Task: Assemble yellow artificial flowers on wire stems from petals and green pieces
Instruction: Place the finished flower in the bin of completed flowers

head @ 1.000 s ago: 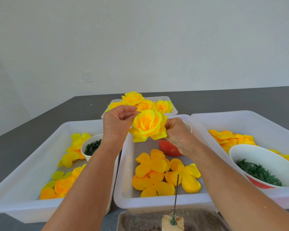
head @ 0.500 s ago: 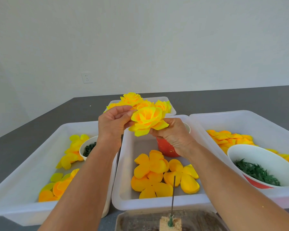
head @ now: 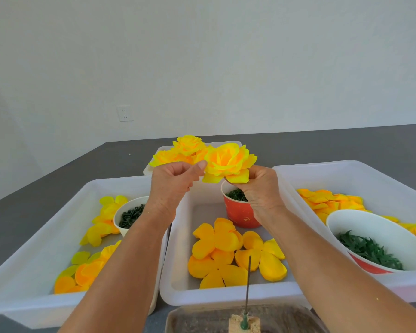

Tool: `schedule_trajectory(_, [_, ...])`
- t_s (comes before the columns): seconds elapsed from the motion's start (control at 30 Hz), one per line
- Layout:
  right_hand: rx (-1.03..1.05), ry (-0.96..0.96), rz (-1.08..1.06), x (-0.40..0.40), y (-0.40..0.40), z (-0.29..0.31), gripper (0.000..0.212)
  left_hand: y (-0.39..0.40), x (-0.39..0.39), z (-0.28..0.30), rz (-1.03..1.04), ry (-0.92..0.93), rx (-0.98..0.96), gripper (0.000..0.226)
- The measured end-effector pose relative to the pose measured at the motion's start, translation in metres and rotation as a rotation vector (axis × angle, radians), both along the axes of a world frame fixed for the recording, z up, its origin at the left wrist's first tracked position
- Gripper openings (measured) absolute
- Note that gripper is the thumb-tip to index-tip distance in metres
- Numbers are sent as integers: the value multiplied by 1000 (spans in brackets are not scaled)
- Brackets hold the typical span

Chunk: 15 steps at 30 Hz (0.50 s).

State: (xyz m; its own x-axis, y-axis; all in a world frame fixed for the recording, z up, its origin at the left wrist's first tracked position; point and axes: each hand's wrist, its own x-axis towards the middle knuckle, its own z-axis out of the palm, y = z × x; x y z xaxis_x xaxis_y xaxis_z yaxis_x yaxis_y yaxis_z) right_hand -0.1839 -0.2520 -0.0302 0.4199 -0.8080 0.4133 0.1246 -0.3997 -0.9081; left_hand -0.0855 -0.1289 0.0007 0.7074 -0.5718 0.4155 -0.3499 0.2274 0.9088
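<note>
A finished-looking yellow flower is held up over the middle tray. My right hand grips it from underneath, at its base. My left hand is at its left side, fingers curled, thumb tip and forefinger on an outer petal's edge. A bare wire stem stands upright in a small block at the near edge. Loose orange-yellow petal pieces lie in the middle tray, beside a red cup of green pieces.
Finished flowers fill a far tray. The left tray holds petals and a white cup of dark green bits. The right tray holds petals and a bowl of green leaves.
Both hands have carried the flower a little higher and farther away, toward the far tray. My left hand has slid from over the petals to the flower's left edge.
</note>
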Motion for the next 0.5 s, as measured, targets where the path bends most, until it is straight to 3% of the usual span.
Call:
schedule_trajectory(0.13, [-121, 56, -53, 0, 0, -1, 17, 1, 0, 0, -22, 0, 9, 22])
schedule_trajectory(0.23, [-139, 57, -66, 0, 0, -2, 11, 2, 3, 1, -17, 57, 8, 11])
schedule_trajectory(0.5, [-101, 83, 9, 4, 2, -3, 16, 0, 5, -1, -45, 71, 32, 17])
